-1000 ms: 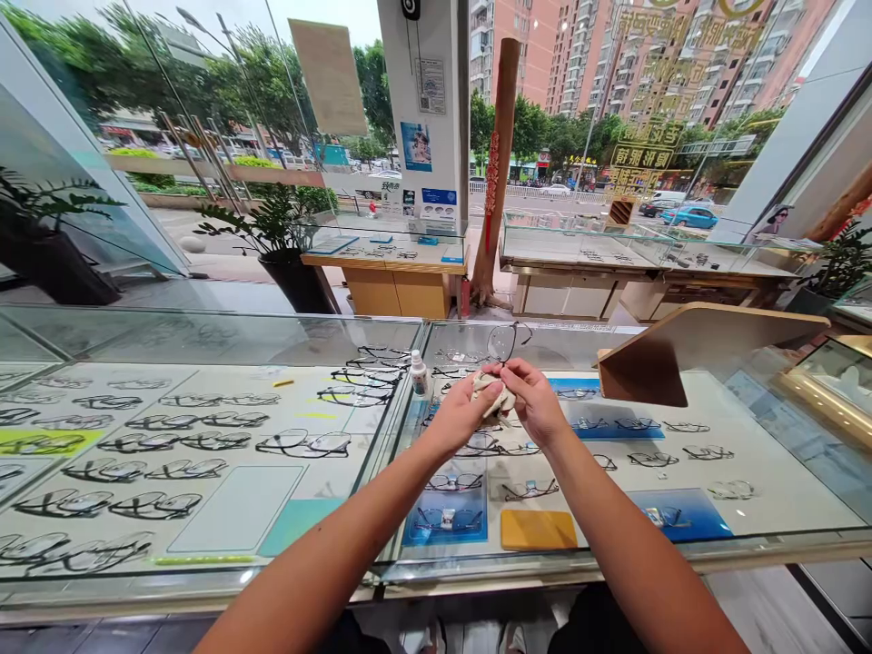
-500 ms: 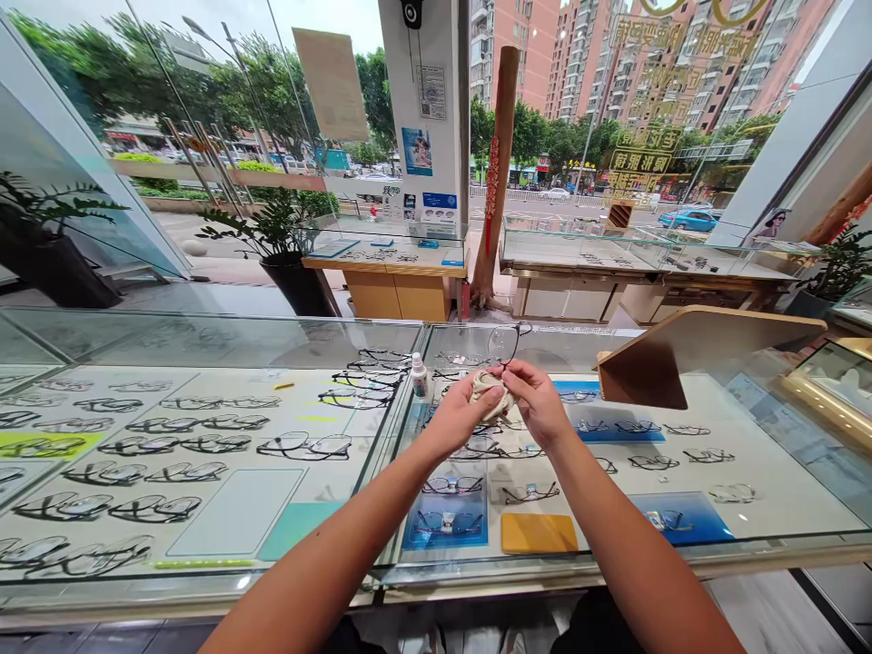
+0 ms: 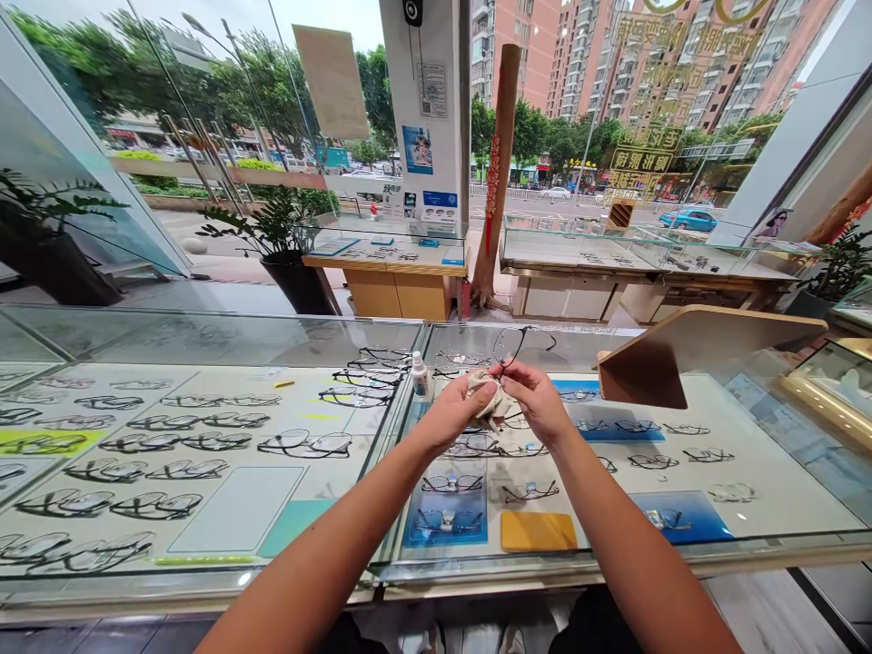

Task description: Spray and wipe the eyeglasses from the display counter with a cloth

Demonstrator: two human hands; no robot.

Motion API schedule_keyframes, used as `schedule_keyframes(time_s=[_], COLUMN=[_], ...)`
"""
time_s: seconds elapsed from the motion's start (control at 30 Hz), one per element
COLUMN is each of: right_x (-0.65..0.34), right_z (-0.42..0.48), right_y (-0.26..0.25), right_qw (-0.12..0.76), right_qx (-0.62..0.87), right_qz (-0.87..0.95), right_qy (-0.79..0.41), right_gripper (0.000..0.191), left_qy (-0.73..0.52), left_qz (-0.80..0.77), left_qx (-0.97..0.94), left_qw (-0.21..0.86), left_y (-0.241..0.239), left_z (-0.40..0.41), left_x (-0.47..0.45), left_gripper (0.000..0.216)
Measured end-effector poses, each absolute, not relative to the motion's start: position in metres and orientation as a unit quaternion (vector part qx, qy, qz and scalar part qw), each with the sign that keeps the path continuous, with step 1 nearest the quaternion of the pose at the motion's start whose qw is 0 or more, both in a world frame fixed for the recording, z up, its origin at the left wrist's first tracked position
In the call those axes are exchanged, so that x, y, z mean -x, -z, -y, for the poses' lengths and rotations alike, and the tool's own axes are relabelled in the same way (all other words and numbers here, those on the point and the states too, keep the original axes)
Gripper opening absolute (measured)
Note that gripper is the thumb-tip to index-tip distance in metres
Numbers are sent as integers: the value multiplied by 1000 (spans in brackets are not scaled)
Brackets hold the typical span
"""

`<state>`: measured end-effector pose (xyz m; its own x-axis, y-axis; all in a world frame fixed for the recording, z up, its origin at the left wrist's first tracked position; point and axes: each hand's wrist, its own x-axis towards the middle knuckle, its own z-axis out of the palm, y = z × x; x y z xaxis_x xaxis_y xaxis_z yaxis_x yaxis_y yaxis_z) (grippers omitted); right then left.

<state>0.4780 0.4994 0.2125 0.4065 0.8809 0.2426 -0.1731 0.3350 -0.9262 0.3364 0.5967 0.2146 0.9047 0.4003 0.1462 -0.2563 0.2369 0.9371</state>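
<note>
Both my hands meet above the glass display counter (image 3: 477,563). My left hand (image 3: 458,413) is closed around a beige cleaning cloth (image 3: 488,392) bunched between the two hands. My right hand (image 3: 535,398) pinches a pair of thin dark-rimmed glasses (image 3: 518,343) whose lens sticks up above my fingers, with the cloth pressed against the lower part of the frame. A small white spray bottle (image 3: 420,374) stands on the counter just left of my hands.
Rows of glasses lie under the glass on both sides, with blue and yellow mats (image 3: 538,530) below my arms. A tilted wooden mirror stand (image 3: 681,350) sits at the right. Potted plants (image 3: 286,236) and more counters (image 3: 388,263) stand behind, before the shop window.
The glasses have turned in my right hand, so the lens and an arm now stick out further up and to the right. The cloth has shifted slightly between my fingers.
</note>
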Motion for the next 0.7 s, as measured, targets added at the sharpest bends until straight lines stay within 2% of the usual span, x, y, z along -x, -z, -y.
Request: schedule_keyframes(time_s=[0.13, 0.4, 0.7], right_x=[-478, -477, -477], right_z=[-499, -501, -500], right_y=[-212, -211, -212], right_qw=[711, 741, 740], right_qx=[445, 441, 437], right_qz=[412, 404, 396], right_qy=[-356, -307, -324], right_gripper=[31, 16, 21], left_qy=[-213, -272, -244], left_qz=[-71, -85, -101], left_qx=[-589, -655, -649], left_qw=[777, 700, 714], left_y=[-212, -207, -215], left_z=[-597, -601, -599], left_x=[-338, -344, -340], left_gripper=[60, 51, 51])
